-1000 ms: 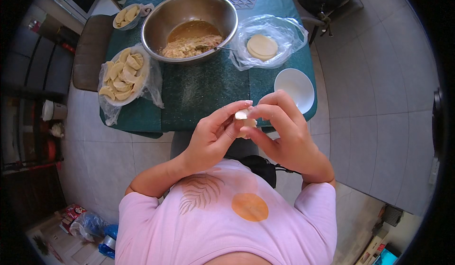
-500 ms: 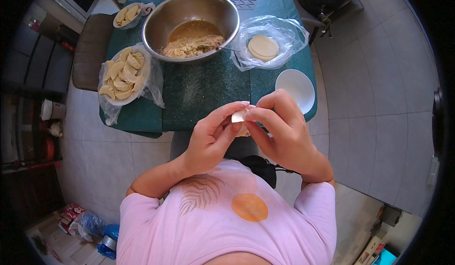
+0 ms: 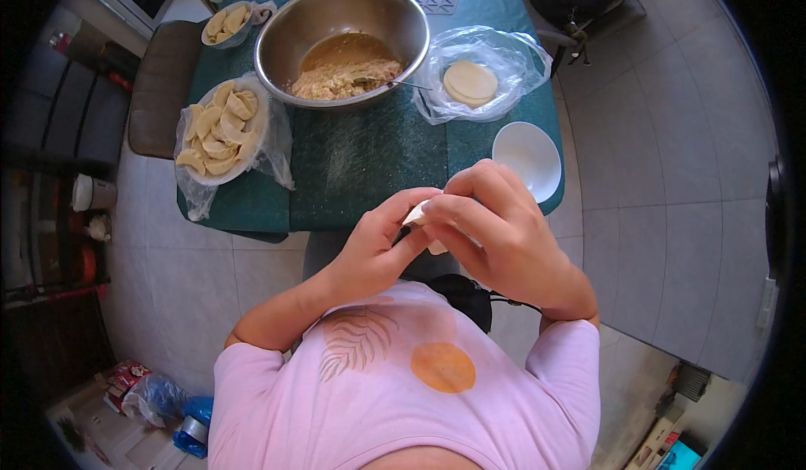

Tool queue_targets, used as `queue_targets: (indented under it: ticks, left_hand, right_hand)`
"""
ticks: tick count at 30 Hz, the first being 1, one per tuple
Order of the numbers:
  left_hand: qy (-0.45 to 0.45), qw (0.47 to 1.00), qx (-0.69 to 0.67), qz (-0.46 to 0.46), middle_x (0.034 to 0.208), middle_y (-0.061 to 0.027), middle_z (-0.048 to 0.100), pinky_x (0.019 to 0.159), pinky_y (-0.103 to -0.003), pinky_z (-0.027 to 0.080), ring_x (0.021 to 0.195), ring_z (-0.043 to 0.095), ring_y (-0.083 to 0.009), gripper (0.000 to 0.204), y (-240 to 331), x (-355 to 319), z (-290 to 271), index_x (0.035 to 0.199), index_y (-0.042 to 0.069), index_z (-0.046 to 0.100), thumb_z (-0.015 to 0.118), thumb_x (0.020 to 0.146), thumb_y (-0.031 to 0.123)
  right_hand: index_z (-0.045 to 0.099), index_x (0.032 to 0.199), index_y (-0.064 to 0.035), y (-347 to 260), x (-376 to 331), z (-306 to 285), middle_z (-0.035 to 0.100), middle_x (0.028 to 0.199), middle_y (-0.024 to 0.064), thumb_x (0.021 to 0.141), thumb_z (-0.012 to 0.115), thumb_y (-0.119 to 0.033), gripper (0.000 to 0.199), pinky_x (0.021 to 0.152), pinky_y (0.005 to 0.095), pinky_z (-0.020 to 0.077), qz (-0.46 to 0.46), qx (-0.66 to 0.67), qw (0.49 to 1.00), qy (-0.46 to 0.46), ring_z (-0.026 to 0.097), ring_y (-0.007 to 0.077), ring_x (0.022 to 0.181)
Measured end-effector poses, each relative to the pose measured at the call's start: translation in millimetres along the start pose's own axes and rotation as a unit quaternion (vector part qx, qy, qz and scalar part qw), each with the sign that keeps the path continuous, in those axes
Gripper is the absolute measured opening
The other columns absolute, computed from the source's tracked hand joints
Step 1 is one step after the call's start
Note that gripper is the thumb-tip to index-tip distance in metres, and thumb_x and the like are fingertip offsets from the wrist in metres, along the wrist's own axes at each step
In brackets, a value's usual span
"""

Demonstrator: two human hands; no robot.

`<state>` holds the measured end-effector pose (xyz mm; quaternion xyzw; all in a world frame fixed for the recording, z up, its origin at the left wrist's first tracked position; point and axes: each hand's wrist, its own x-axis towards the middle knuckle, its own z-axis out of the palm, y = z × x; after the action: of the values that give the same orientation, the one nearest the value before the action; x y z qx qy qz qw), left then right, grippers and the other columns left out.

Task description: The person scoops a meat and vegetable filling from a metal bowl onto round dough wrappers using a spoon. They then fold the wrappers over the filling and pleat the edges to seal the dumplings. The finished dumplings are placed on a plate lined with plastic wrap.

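Observation:
Between my two hands, just off the table's near edge, is a dumpling (image 3: 417, 213) in a pale wrapper, mostly covered by my fingers. My left hand (image 3: 374, 239) grips it from the left, thumb and fingers closed round it. Fingertips of my right hand (image 3: 502, 228) pinch the wrapper's edge from the right. A large steel bowl (image 3: 410, 12) stands beyond, holding minced filling (image 3: 344, 77) with some liquid and a spoon (image 3: 395, 81) in it. Round dough wrappers (image 3: 470, 82) lie stacked on a clear plastic bag (image 3: 520, 54). Finished dumplings (image 3: 220, 134) fill a plastic-lined plate at the left.
A white bowl (image 3: 527, 162) stands near the right edge of the table (image 3: 361, 168), which has a green, flour-dusted cover. At the back left is a small bowl (image 3: 228, 40) of dumplings. A brown chair (image 3: 155, 92) stands left; a black bag (image 3: 579, 0) rests at the back right.
My right fingers have shifted slightly left over the wrapper and cover more of it. The pale flap between my hands has tilted and looks narrower. The things on the table stay put.

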<state>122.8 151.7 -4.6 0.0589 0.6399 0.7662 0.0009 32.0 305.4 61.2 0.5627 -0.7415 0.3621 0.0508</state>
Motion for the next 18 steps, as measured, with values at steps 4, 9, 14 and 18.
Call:
queue_targets:
  ticks: [4, 9, 14, 18]
  left_hand:
    - [0.003, 1.0, -0.028, 0.011, 0.105, -0.005, 0.056, 0.08, -0.023, 0.045, 0.094, 0.053, -0.0084, 0.033, -2.4, -0.5, -0.6, 0.124, 0.002, 0.045, 0.051, 0.092, 0.005]
    - [0.018, 0.999, -0.038, 0.013, 0.108, -0.0066, 0.056, 0.085, -0.023, 0.045, 0.099, 0.053, -0.0096, 0.034, -3.2, -2.2, -2.9, 0.124, 0.001, 0.045, 0.052, 0.09, 0.0]
    - [0.03, 0.999, -0.037, 0.018, 0.108, -0.0075, 0.057, 0.082, -0.024, 0.047, 0.097, 0.054, -0.01, 0.035, -4.8, -2.2, -2.1, 0.124, 0.0, 0.045, 0.051, 0.089, -0.003]
    - [0.022, 0.999, -0.03, 0.02, 0.105, -0.0076, 0.058, 0.077, -0.024, 0.049, 0.093, 0.056, -0.0105, 0.036, -3.0, -1.9, -3.8, 0.124, 0.0, 0.044, 0.051, 0.089, -0.003]
  right_hand:
    - [0.057, 0.086, -0.0034, -0.2, 0.5, -0.7, 0.05, 0.084, 0.0085, 0.07, 0.067, -0.005, 0.019, 0.066, 0.0346, 0.0407, -0.007, -0.018, 1.0, -0.018, 0.051, 0.0248, 0.077]
    - [0.059, 0.091, -0.0048, -1.6, 2.1, 3.2, 0.051, 0.085, 0.0089, 0.068, 0.071, 0.0, 0.027, 0.063, 0.0343, 0.0419, 0.008, 0.036, 0.999, 0.013, 0.051, 0.0247, 0.073]
    - [0.057, 0.092, -0.0049, 0.0, 5.5, 2.7, 0.052, 0.086, 0.0089, 0.069, 0.072, -0.001, 0.028, 0.062, 0.0343, 0.0425, -0.029, -0.004, 0.999, -0.025, 0.052, 0.0245, 0.074]
    - [0.057, 0.091, -0.0052, 2.1, 7.2, 4.7, 0.052, 0.087, 0.0094, 0.07, 0.071, -0.004, 0.025, 0.065, 0.0345, 0.0424, -0.008, 0.023, 1.0, -0.02, 0.052, 0.0253, 0.076]
